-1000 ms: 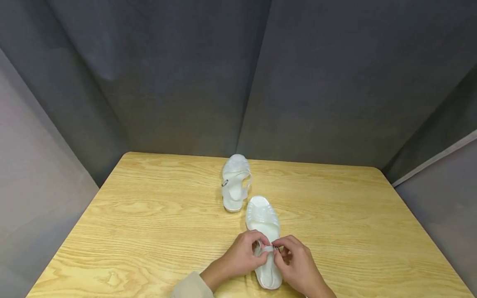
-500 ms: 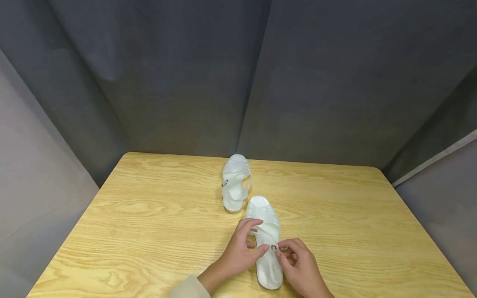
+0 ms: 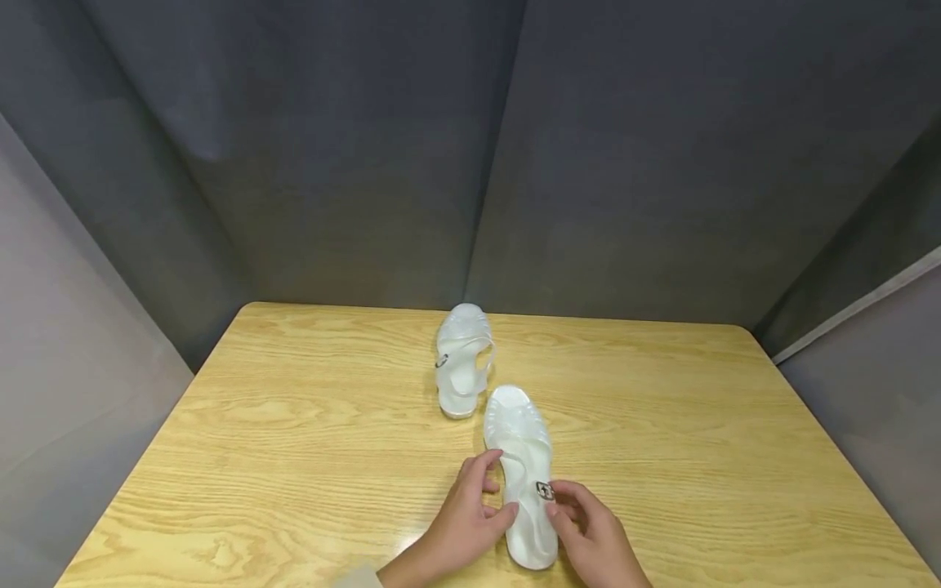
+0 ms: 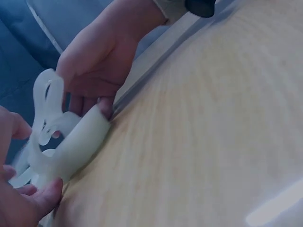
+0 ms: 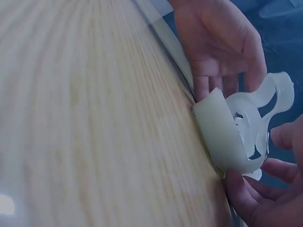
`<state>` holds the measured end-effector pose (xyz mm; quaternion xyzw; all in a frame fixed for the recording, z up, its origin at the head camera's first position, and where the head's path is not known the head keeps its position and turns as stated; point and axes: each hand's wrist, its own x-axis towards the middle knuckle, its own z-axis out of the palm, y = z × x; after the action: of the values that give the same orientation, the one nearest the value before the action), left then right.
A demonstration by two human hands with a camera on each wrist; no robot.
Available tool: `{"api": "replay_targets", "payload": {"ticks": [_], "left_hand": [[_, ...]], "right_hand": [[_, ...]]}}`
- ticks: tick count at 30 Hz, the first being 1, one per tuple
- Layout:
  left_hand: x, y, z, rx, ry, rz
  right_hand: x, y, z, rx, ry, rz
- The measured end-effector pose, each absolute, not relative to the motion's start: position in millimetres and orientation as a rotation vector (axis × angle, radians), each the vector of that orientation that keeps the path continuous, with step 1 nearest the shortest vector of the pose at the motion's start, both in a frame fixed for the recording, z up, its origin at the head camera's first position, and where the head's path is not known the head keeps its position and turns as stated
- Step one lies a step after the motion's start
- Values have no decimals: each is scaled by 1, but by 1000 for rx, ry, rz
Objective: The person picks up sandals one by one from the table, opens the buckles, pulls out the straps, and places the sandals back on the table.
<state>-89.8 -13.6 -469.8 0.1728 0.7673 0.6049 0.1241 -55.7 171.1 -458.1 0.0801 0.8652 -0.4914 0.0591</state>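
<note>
A white jelly sandal point(image 3: 517, 418) lies near the table's front, toe pointing away, its heel end point(image 4: 83, 144) facing me. On its right side sits a small metal buckle point(image 3: 545, 491). My left hand point(image 3: 466, 523) is at the sandal's left side, fingers spread and loosely bent, thumb by the heel part. On the opposite side my right hand point(image 3: 594, 531) has index finger and thumb beside the buckle; in the right wrist view its thumb point(image 5: 239, 191) touches the heel. A second white sandal point(image 3: 457, 327) lies just beyond, with its own buckle point(image 3: 442, 360).
Both sandals are on a wood-grain table point(image 3: 294, 425). Dark grey curtains point(image 3: 353, 163) stand behind its far edge, with paler panels point(image 3: 73, 343) at the sides.
Both hands were pinching at the strap and buckle a second ago. The left hand has let go of the strap and drawn back left; the right fingers have come off the buckle, which now shows fully.
</note>
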Motion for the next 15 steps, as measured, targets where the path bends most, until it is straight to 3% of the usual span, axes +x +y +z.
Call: {"api": "replay_targets", "payload": {"ticks": [15], "left_hand": [[-87,-5,-469,357,2095,1851]], "right_hand": [[-58,167,-456,244,2590,-1525]]}}
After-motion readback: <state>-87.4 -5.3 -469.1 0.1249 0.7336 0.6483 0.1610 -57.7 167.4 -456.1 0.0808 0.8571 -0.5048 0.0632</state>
